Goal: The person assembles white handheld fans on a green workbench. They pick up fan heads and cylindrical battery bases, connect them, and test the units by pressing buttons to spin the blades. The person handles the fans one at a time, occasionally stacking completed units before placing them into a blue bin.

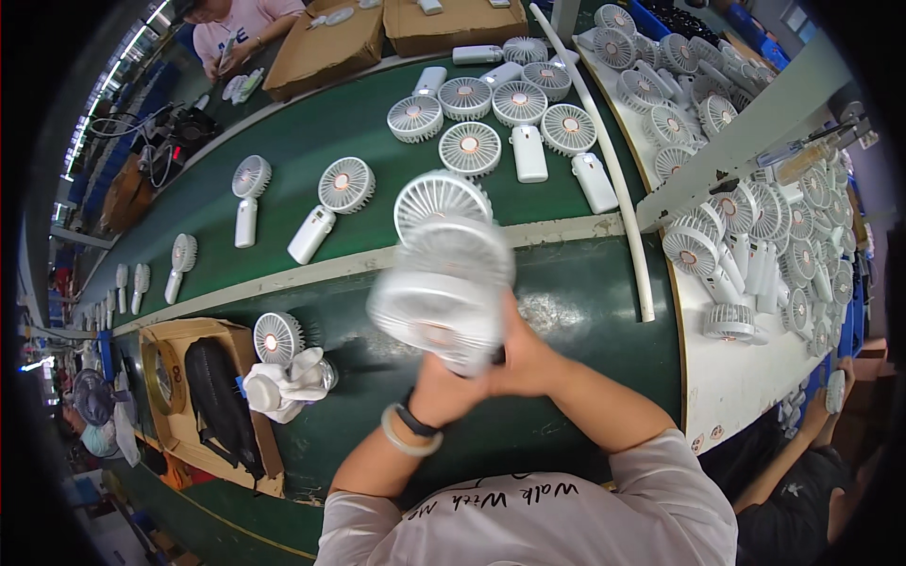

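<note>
Motion blurs the white handheld fans (pixel 425 307) in front of me, their round heads overlapping. At their near side are both my left hand (pixel 448 389) and my right hand (pixel 521 351), close together and closed round the fans. Most of my fingers are hidden or smeared, so which hand has which fan is unclear. Just beyond the blurred heads, another fan head (pixel 442 200) shows above the bench's pale edge strip. To the left, a fan (pixel 278 338) stands beside a white cloth (pixel 288 387) draped over a clear container.
Several fans (pixel 470 149) lie on the green belt (pixel 387 184), with more piled on the white table (pixel 703 354) at right. A white tube (pixel 613 156) runs between them. A cardboard box (pixel 269 453) with tape and a black pouch sits left. Other people (pixel 247 28) work nearby.
</note>
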A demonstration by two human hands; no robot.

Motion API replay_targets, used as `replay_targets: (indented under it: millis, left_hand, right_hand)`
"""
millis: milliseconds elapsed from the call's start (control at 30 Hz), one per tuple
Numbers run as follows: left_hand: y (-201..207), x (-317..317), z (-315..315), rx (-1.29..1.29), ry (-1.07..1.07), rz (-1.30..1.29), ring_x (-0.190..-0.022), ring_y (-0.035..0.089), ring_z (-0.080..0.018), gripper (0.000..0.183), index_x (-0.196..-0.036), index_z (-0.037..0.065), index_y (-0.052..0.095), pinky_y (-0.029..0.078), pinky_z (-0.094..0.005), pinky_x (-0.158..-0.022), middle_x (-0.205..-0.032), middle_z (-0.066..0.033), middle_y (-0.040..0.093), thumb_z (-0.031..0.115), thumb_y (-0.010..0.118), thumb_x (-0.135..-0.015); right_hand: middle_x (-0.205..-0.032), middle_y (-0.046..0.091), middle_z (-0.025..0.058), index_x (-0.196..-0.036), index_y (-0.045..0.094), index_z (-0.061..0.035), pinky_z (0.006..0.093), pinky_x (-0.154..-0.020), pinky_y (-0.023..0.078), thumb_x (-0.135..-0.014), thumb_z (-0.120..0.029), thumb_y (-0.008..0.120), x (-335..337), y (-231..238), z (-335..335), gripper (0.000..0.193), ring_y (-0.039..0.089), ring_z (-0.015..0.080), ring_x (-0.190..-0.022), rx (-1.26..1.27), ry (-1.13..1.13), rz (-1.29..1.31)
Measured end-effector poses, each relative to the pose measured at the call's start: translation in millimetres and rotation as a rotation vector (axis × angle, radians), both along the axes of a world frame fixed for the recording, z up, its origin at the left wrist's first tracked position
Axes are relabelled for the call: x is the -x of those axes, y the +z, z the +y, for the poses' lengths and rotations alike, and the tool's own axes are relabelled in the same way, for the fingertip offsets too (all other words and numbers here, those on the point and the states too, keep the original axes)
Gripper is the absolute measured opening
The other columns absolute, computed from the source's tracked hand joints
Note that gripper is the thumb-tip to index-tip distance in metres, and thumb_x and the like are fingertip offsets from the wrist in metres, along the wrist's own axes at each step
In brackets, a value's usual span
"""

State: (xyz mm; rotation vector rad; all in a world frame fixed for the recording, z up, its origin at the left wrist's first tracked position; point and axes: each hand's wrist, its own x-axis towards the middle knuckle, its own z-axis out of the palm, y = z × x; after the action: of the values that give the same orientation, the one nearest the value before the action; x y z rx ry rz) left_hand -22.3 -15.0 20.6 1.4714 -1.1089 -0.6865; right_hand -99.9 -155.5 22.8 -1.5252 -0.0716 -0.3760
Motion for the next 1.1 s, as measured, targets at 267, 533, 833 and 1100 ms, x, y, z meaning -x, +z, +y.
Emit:
replay_targets:
  millis: [267, 533, 833, 1100]
  left_hand:
    - [58.9, 30.6, -41.4, 0.013, -0.586, -0.194, -0.134, 0.017, -0.0405, 0.084, -0.140, 0.002, 0.018, 0.016, -0.0458, -0.108, -0.145, -0.0250, 0.012, 0.026, 0.069, -0.077]
    - [-27.4, -109.5, -134.3, -0.533, 0.602, -1.050, -0.111, 0.044, -0.0433, 0.061, -0.129, -0.003, 0.034, 0.039, -0.0482, -0.091, -0.120, -0.0251, 0.046, 0.016, 0.062, -0.079]
    - [9.1, -89.1, -100.2, 0.002, 0.315, 0.101, -0.101, 0.052, -0.0165, 0.048, -0.131, -0.001, 0.037, 0.043, -0.0286, -0.085, -0.119, -0.0116, 0.051, 0.015, 0.052, -0.088]
    - [24.7, 10.1, -35.3, 0.312, -0.191, 1.404, -0.085, 0.046, -0.0215, 0.048, -0.124, 0.003, 0.040, 0.041, -0.0349, -0.067, -0.112, -0.0126, 0.047, 0.029, 0.045, -0.083]
  right_hand:
    - [-0.139, 0.029, 0.0149, -0.141, 0.021, -0.0114, 0.0477, -0.100, 0.033, -0.055, -0.041, 0.081, 120.9, 30.6, -33.3, 0.109, 0.035, 0.0337, -0.125, -0.693, -0.068, -0.058]
    - [-0.135, 0.032, 0.0175, -0.138, 0.028, -0.0116, 0.0467, -0.088, 0.042, -0.065, -0.053, 0.075, 155.8, 42.1, -54.8, 0.096, 0.038, 0.0324, -0.119, -1.149, 0.132, -0.437]
    - [-0.130, 0.038, 0.0166, -0.130, 0.039, -0.0074, 0.0495, -0.093, 0.042, -0.073, -0.037, 0.071, 249.9, 72.5, -98.8, 0.073, 0.043, 0.0314, -0.116, -0.933, -0.266, -0.531]
    - [-0.088, 0.063, 0.0015, -0.096, 0.059, -0.0091, 0.0348, -0.065, 0.052, -0.080, -0.023, 0.067, 388.7, 22.8, -243.1, 0.023, 0.062, 0.0174, -0.079, -0.623, -1.447, 0.043]
